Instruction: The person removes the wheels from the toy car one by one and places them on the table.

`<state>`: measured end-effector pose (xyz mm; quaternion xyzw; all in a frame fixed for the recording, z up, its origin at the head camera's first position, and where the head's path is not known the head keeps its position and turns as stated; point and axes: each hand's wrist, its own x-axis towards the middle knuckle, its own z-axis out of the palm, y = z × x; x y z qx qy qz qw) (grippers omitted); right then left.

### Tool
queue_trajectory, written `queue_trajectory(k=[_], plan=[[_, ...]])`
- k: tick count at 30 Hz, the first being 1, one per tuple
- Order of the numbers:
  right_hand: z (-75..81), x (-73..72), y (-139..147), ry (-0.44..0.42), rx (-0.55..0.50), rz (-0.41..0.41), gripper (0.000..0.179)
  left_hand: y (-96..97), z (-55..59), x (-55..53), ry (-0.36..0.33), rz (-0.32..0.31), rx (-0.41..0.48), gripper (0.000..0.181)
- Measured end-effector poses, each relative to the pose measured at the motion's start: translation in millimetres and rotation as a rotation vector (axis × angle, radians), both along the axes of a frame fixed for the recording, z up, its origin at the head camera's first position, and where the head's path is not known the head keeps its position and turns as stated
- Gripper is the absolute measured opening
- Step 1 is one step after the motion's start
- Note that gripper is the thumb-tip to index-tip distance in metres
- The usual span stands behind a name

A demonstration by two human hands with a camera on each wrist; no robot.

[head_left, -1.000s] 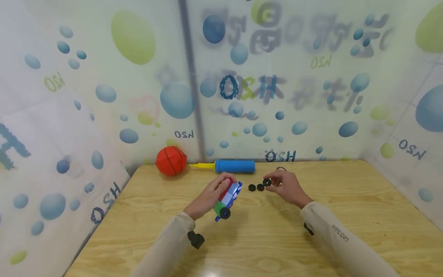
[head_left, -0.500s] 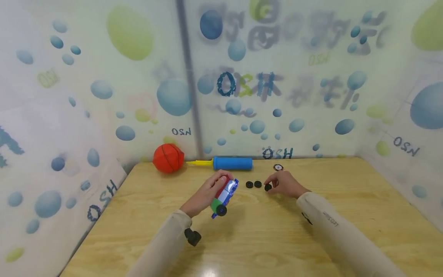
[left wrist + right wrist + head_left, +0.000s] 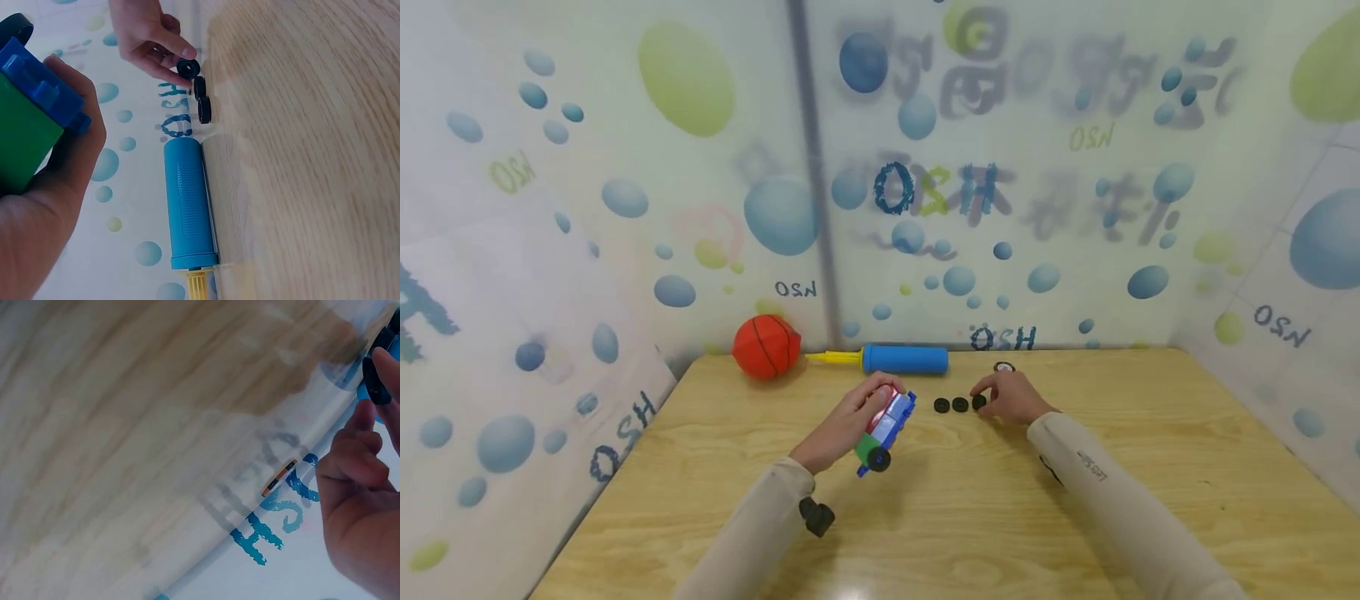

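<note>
My left hand [image 3: 844, 423] grips a toy vehicle [image 3: 891, 418] of red, green and blue parts, held tilted above the table, with a black wheel [image 3: 878, 458] at its near end. In the left wrist view its green side [image 3: 25, 134] and blue base [image 3: 44, 84] show close up. My right hand [image 3: 1017, 397] pinches a loose black wheel [image 3: 979, 402] between thumb and fingers. That wheel [image 3: 188, 68] stands face-on in the left wrist view, right by two more black wheels [image 3: 942, 405] that lie in a row to its left.
A blue hand pump [image 3: 906, 359] with a yellow nozzle lies along the back wall, a red ball [image 3: 766, 347] at its left. Behind my right hand lies a small round disc [image 3: 1003, 367] with a white centre. Printed sheeting walls in the wooden table [image 3: 940, 525].
My right hand first drew the wheel right and lower, away from the row, then came slightly back left with it. The left hand keeps its grip on the toy vehicle, nearly still.
</note>
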<state>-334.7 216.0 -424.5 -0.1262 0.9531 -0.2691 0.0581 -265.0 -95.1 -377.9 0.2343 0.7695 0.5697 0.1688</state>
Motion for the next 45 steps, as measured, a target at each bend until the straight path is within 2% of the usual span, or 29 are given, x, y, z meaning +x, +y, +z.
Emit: queue_trajectory(k=[11, 20, 36, 42, 45], plan=[[5.3, -0.3, -1.6, -0.021, 0.029, -0.017, 0.032, -2.0, 2.2, -0.1, 0.001, 0.009, -0.009, 0.039], [2.9, 0.5, -2.1, -0.040, 0.022, -0.009, 0.033, -2.2, -2.3, -0.3, -0.005, -0.005, 0.004, 0.040], [-0.8, -1.1, -3.1, -0.041, 0.016, -0.001, 0.032, 1.2, -2.5, 4.1, -0.009, 0.024, -0.019, 0.036], [5.1, 2.2, -2.8, -0.036, 0.008, -0.005, 0.038, 1.7, -2.2, 2.5, -0.010, 0.024, -0.016, 0.038], [10.0, 5.3, -4.3, -0.016, -0.009, 0.034, 0.040, 1.8, -2.3, 2.0, -0.008, 0.036, -0.020, 0.038]])
